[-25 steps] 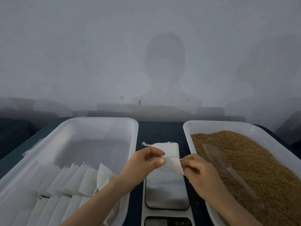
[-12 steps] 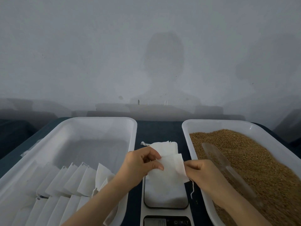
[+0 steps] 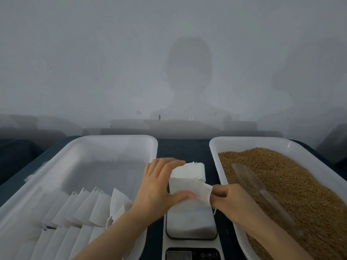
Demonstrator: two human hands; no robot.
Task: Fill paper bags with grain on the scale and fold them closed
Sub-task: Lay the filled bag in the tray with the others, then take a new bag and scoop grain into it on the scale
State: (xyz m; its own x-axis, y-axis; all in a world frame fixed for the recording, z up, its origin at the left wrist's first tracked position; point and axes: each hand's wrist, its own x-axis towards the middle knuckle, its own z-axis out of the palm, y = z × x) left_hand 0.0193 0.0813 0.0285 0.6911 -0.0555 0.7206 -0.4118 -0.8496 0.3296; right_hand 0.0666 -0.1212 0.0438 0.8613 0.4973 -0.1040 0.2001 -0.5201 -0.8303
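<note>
- Left hand: back turned up, fingers reaching forward and curled down, thumb stretched to the right; grips a paper bag between thumb and fingers.
- Right hand: knuckles up, fingers bent inward toward the left hand; pinches the same bag's right edge, which covers its fingertips.
- Left forearm: bare, rising from the lower edge, angled up and right.
- Right forearm: bare, entering from the lower right, angled up and left.
- Hands: close together, not touching.

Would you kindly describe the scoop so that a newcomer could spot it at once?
Start at the white tray on the right, heaped with brown grain. The scoop lies on that grain near the tray's left wall, the only clear, see-through thing there.
</note>
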